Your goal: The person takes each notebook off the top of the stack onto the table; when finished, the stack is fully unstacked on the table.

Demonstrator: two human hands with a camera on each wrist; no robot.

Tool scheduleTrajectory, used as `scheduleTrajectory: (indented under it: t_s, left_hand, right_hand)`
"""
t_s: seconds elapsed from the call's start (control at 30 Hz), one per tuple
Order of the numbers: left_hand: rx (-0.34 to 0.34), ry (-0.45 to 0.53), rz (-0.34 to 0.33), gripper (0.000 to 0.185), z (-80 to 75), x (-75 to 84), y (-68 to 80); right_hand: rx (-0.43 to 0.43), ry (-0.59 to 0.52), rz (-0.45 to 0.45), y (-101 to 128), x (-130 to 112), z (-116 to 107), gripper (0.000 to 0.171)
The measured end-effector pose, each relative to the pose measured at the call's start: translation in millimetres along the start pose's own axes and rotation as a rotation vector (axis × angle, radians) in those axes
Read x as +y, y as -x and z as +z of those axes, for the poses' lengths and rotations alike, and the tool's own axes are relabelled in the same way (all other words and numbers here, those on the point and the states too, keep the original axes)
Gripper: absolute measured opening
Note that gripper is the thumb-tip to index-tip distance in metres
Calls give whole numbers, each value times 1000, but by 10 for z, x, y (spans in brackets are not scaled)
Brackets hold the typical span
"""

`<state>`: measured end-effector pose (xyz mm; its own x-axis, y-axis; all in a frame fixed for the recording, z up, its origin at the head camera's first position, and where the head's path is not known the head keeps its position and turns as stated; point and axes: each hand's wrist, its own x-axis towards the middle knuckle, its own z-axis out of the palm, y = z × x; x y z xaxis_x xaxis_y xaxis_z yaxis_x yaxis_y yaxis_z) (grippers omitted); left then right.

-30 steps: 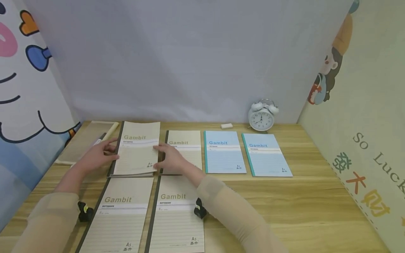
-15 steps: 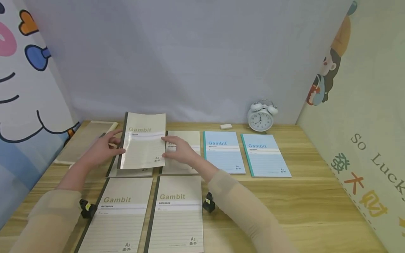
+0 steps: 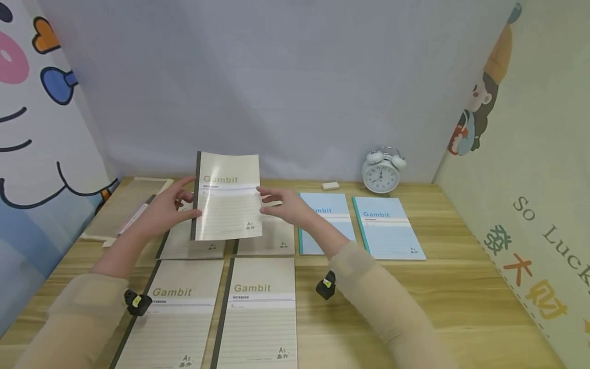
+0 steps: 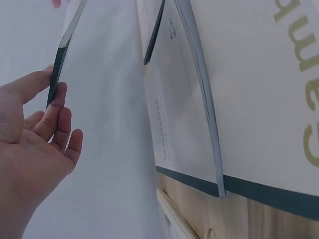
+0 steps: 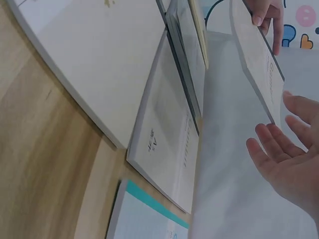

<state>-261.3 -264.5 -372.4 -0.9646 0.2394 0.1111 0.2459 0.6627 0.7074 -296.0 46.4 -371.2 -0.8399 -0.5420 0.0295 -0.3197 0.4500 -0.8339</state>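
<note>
A beige Gambit notebook (image 3: 228,197) with a dark spine is held up above the table between both hands. My left hand (image 3: 168,207) pinches its spine edge between thumb and fingers, as the left wrist view also shows on the dark spine (image 4: 58,74). On the opposite edge, my right hand (image 3: 288,205) pinches with thumb and fingertips. Under the raised notebook lie two more beige notebooks, one on the left (image 3: 191,246) and one on the right (image 3: 272,238), partly covered by it in the head view.
Two larger beige notebooks, left (image 3: 170,312) and right (image 3: 258,312), lie in front. Two blue notebooks, one (image 3: 329,230) nearer and one (image 3: 389,228) further right, lie beside the beige row. An eraser (image 3: 330,186) and alarm clock (image 3: 381,171) stand behind; a beige pouch (image 3: 122,205) lies left.
Both hands have lifted the notebook off the left back pile and carried it up and to the right. The notebook beneath it has come into view.
</note>
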Motion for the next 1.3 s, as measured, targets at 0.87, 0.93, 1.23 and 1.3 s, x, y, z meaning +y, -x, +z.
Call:
scheduleTrajectory:
  t_s: [0.87, 0.93, 1.23, 1.3]
  left_hand:
    - [30, -70, 187, 83, 292, 941, -58]
    - [23, -63, 194, 83, 321, 1010, -49]
    - [22, -27, 269, 79, 463, 1238, 1]
    - [29, -16, 290, 77, 509, 1282, 21]
  right_hand:
    - [112, -129, -23, 573, -185, -738, 61]
    - [113, -116, -18, 651, -175, -787, 61]
    - [120, -124, -11, 1053, -230, -948, 65]
    - [123, -112, -12, 1126, -230, -978, 66]
